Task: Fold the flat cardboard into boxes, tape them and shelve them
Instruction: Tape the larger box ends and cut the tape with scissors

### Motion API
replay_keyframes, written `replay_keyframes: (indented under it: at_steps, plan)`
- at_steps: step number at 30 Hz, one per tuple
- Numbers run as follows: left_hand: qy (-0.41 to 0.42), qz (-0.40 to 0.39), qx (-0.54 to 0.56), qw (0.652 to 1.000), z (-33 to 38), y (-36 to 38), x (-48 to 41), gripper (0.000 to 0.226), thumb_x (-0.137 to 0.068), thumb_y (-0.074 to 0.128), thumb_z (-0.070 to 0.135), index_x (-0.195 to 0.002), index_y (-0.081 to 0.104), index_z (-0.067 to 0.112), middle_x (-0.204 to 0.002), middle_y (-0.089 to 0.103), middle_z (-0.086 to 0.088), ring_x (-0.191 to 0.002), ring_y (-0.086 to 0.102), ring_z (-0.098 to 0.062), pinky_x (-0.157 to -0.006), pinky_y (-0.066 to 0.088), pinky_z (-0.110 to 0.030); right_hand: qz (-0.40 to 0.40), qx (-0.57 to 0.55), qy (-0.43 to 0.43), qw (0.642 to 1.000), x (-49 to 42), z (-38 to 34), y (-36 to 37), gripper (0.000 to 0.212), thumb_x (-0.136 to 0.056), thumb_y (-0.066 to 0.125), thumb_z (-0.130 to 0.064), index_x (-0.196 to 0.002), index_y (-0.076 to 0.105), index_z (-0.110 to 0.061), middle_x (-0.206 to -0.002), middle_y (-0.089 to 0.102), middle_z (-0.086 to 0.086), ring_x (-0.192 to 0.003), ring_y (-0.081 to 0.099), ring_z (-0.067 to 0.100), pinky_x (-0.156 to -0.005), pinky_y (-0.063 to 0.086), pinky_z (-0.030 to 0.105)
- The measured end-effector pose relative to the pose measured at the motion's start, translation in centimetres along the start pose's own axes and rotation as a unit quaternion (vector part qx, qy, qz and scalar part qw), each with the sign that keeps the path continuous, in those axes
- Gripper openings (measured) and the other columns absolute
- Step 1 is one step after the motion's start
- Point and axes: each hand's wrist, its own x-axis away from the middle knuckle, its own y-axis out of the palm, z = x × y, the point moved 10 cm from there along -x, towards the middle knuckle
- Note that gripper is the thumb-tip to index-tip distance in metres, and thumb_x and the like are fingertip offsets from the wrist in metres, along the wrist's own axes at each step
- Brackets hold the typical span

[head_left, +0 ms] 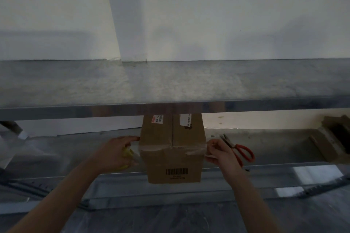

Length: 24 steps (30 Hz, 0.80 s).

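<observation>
A brown cardboard box (173, 149) with a barcode on its near face stands on the lower metal shelf (269, 149), its far end under the upper shelf. A strip of clear tape (171, 147) runs across its top near the front edge. My left hand (117, 150) is at the box's left side and grips a yellow-cored tape roll (126, 154), its forefinger touching the box's corner. My right hand (217, 152) pinches the tape's end at the box's right side.
Red-handled scissors (239, 150) lie on the lower shelf just right of my right hand. The upper metal shelf (170, 85) spans the view above the box. Flattened cardboard (329, 140) sits at the far right. A white wall stands behind.
</observation>
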Motion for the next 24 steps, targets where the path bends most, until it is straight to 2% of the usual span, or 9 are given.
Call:
replay_keyframes:
  at_steps: [4, 8, 12, 14, 16, 18, 20, 22, 24]
  plan:
    - [0.002, 0.003, 0.014, 1.000, 0.0, 0.0, 0.3, 0.081, -0.058, 0.083, 0.059, -0.125, 0.038, 0.053, -0.109, 0.051, 0.019, -0.098, 0.052, 0.000, -0.078, 0.040, -0.020, 0.052, 0.011, 0.002, 0.999, 0.3, 0.7, 0.8, 0.007, -0.098, 0.056, -0.015, -0.104, 0.054, -0.019, -0.109, 0.058, 0.002, -0.097, 0.062, 0.020, -0.069, 0.056, 0.032]
    - [-0.006, -0.003, -0.002, 1.000, 0.1, 0.0, 0.6, 0.083, -0.061, 0.083, 0.057, -0.133, 0.044, 0.047, -0.105, 0.047, 0.025, -0.092, 0.049, 0.004, -0.075, 0.038, -0.016, 0.174, 0.193, -0.132, 0.956, 2.6, -1.6, -0.6, 0.012, -0.092, 0.065, -0.026, -0.099, 0.055, -0.030, -0.099, 0.063, -0.010, -0.094, 0.061, 0.010, -0.080, 0.054, 0.034]
    - [-0.012, -0.019, -0.021, 1.000, 0.4, 0.0, 0.5, 0.084, -0.065, 0.082, 0.053, -0.138, 0.043, 0.041, -0.107, 0.046, 0.021, -0.094, 0.047, 0.001, -0.077, 0.036, -0.017, 0.123, 0.188, -0.174, 0.959, 4.8, -2.4, 1.0, 0.009, -0.091, 0.045, -0.058, -0.096, 0.052, -0.056, -0.097, 0.061, -0.035, -0.090, 0.058, -0.012, -0.071, 0.049, 0.020]
    - [-0.011, -0.023, -0.025, 0.999, 0.5, -0.4, 0.4, 0.083, -0.066, 0.082, 0.052, -0.138, 0.043, 0.041, -0.108, 0.049, 0.017, -0.096, 0.049, -0.001, -0.079, 0.038, -0.018, 0.098, 0.200, -0.178, 0.958, 5.1, -2.8, 1.9, 0.033, -0.083, 0.043, -0.068, -0.111, 0.052, -0.052, -0.106, 0.062, -0.029, -0.098, 0.060, -0.006, -0.080, 0.051, 0.025]
    - [-0.006, -0.029, -0.021, 0.999, 0.6, -0.7, 0.2, 0.081, -0.067, 0.081, 0.053, -0.137, 0.042, 0.043, -0.109, 0.050, 0.014, -0.097, 0.050, -0.003, -0.082, 0.039, -0.020, 0.086, 0.202, -0.175, 0.960, 5.0, -3.2, 2.4, 0.043, -0.086, 0.047, -0.063, -0.122, 0.052, -0.040, -0.115, 0.062, -0.021, -0.105, 0.060, 0.003, -0.088, 0.053, 0.033]
    - [0.003, -0.035, 0.006, 0.999, 0.5, -1.0, 0.3, 0.076, -0.067, 0.080, 0.055, -0.134, 0.043, 0.046, -0.109, 0.051, 0.014, -0.097, 0.052, -0.004, -0.086, 0.043, -0.022, 0.081, 0.199, -0.171, 0.962, 4.6, -3.3, 2.8, 0.037, -0.092, 0.051, -0.052, -0.125, 0.051, -0.037, -0.116, 0.062, -0.017, -0.107, 0.061, 0.006, -0.088, 0.054, 0.032]
    - [0.010, -0.040, 0.043, 0.998, 0.2, -1.3, 0.5, 0.063, -0.072, 0.077, 0.053, -0.127, 0.045, 0.052, -0.108, 0.053, 0.015, -0.094, 0.055, -0.002, -0.081, 0.045, -0.018, 0.083, 0.211, -0.172, 0.959, 4.5, -3.4, 2.9, 0.034, -0.095, 0.050, -0.048, -0.128, 0.050, -0.037, -0.117, 0.061, -0.017, -0.106, 0.060, 0.004, -0.084, 0.051, 0.024]
    - [0.013, -0.050, 0.099, 0.994, -0.1, -1.2, 0.9, 0.049, -0.079, 0.074, 0.045, -0.119, 0.047, 0.056, -0.107, 0.054, 0.015, -0.091, 0.057, 0.000, -0.074, 0.045, -0.011, 0.089, 0.216, -0.169, 0.957, 4.5, -3.2, 2.8, 0.036, -0.096, 0.048, -0.048, -0.131, 0.048, -0.037, -0.118, 0.059, -0.016, -0.104, 0.058, 0.001, -0.086, 0.050, 0.025]
    - [0.017, -0.056, 0.144, 0.988, -0.4, -1.0, 1.2, 0.045, -0.081, 0.073, 0.043, -0.116, 0.047, 0.055, -0.108, 0.053, 0.014, -0.092, 0.058, 0.000, -0.072, 0.049, -0.013, 0.093, 0.207, -0.169, 0.959, 4.5, -3.2, 2.8, 0.035, -0.097, 0.048, -0.046, -0.131, 0.048, -0.038, -0.119, 0.058, -0.015, -0.103, 0.058, -0.001, -0.087, 0.052, 0.027]
